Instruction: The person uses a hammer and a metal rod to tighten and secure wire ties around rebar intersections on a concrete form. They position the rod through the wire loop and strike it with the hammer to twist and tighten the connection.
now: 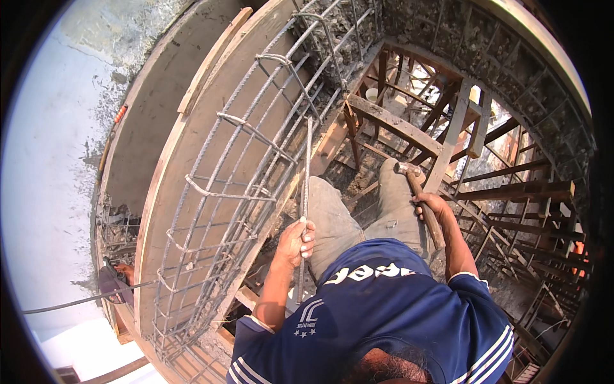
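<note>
View: head camera, looking down over the person's lap.
Left hand: the left hand [296, 242] is gripping a steel rod [307, 173]; its fingers are curling closed around the shaft.
Steel rod: it is standing lengthwise in front of the person, one end reaching up toward the rebar cage [231, 121], the other running down past the hand beside the shirt [384, 320]; whether the upper end is touching the cage, cannot tell.
Right hand: the right hand [430, 208] is holding a hammer [419, 189], its fingers wrapping closed around the wooden handle.
Hammer: its metal head is pointing away from the person, overlapping the right knee in view; contact with the knee, cannot tell.
Rebar cage: long bars and cross ties are curving along the person's left, lying beside a curved formwork panel [185, 128].
Timber beams: wooden beams [396, 128] are crossing ahead of the knees, over a gap with more timber showing below.
Wall: a pale, stained wall [57, 147] is rising at far left.
Co-worker: another person [115, 285], partly hidden, is showing beyond the panel at lower left.
Clothing: the person is wearing a dark blue shirt and dusty trousers [329, 211].
</note>
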A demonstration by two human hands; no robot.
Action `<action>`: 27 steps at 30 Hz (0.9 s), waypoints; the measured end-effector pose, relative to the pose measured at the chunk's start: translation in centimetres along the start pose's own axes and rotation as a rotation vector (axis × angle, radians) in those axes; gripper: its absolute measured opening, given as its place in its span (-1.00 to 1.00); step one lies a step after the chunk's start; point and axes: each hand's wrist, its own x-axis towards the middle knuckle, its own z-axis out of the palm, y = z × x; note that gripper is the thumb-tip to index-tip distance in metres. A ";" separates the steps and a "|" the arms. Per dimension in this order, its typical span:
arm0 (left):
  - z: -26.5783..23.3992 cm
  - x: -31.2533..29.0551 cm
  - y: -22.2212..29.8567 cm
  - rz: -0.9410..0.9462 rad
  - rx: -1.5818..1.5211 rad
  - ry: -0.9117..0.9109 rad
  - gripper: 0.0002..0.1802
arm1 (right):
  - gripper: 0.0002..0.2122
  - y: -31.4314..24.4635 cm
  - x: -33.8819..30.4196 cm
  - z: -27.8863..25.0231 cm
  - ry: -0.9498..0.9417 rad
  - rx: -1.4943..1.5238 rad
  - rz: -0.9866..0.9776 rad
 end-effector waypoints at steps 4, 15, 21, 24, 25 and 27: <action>-1.1 5.7 3.7 -0.030 -0.101 -0.149 -0.64 | -0.80 -0.2 0.3 0.2 -0.043 0.027 0.009; 11.2 16.0 6.2 0.007 -0.718 -0.087 -0.63 | -0.77 0.1 -0.6 -0.6 -0.002 0.026 -0.028; 14.7 18.1 5.2 0.104 -0.752 0.006 -0.65 | -0.78 -0.2 -0.7 -0.8 -0.032 0.037 -0.026; 13.8 18.0 6.4 0.053 -0.795 -0.053 -0.65 | -0.78 1.2 0.1 -1.7 -0.040 0.081 -0.014; 14.2 18.2 7.2 0.043 -0.847 -0.101 -0.66 | -0.78 1.3 0.4 -2.5 -0.046 0.084 -0.030; 14.4 18.7 8.7 0.078 -0.880 -0.140 -0.66 | -0.78 1.2 0.6 -2.8 -0.053 0.083 -0.016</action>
